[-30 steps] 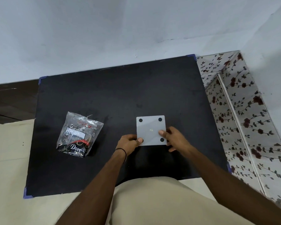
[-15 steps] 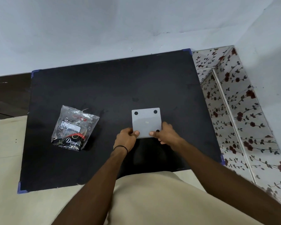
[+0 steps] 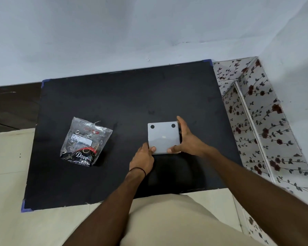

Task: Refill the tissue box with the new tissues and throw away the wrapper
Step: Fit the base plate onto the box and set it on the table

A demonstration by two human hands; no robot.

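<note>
Box [image 3: 163,138], grey, square, with black dots at its corners, sits on the black mat [image 3: 114,96] in front of you. Both hands are on it. Your left hand [image 3: 142,159] pinches the near left corner, thumb on top. Your right hand [image 3: 186,139] has shifted since half a second ago: then it gripped only the near edge, now its fingers reach up along the right side to the far corner while the thumb presses the near edge. That wider grip reads as preparation to pull the panel off or turn the box over, so opening is likely the step in hand; the box looks shut so far. Pack of new tissues [image 3: 85,142], clear wrapper with a dark printed band, lies well apart to the left on the mat, untouched and apparently sealed. No bin in view for the wrapper.
</note>
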